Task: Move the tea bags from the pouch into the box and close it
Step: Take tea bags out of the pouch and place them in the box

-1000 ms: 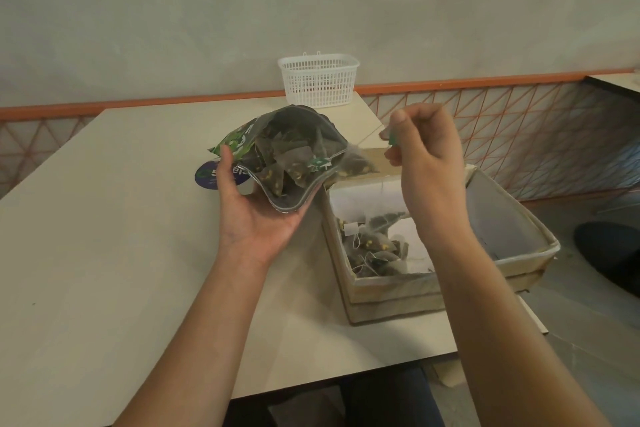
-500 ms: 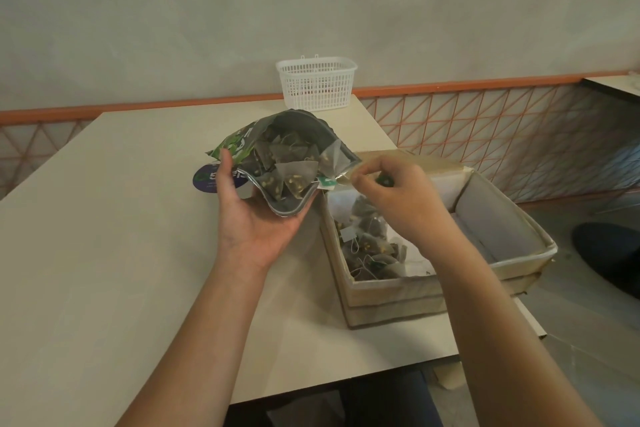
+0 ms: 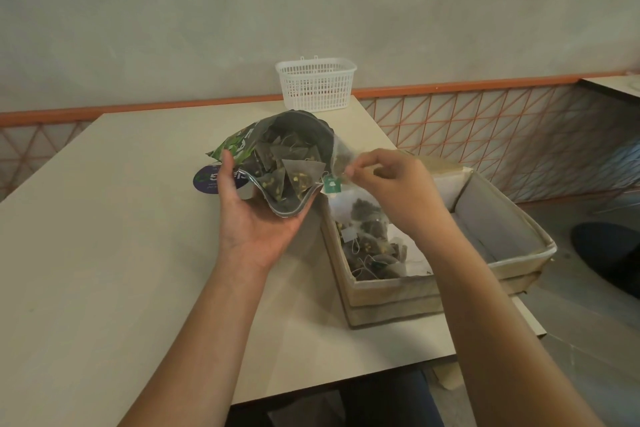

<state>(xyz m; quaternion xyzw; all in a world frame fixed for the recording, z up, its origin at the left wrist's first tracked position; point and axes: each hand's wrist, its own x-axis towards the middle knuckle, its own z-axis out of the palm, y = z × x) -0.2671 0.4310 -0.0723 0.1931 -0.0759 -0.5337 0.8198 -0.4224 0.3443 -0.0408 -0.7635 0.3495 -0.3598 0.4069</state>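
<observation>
Meanwhile, left hand [image 3: 258,218] cradles pouch [image 3: 277,156] — right hand [image 3: 391,191] pinches tag [image 3: 331,184] over box [image 3: 502,263] rim.

Green leaf-print pouch [image 3: 239,146] (purple round label), white lattice basket [image 3: 316,87], beige box [image 3: 391,298]

A white plastic lattice basket [image 3: 316,84] stands at the upper centre of the frame, on the far edge of the pale table [image 3: 104,253] that fills the lower left. Behind it a plain grey wall [image 3: 311,3] spans the top, edged below by an orange rail [image 3: 464,88]. An orange diamond-pattern mesh [image 3: 502,146] runs across the right. A dark round shape [image 3: 609,253] lies on the floor at the right edge
</observation>
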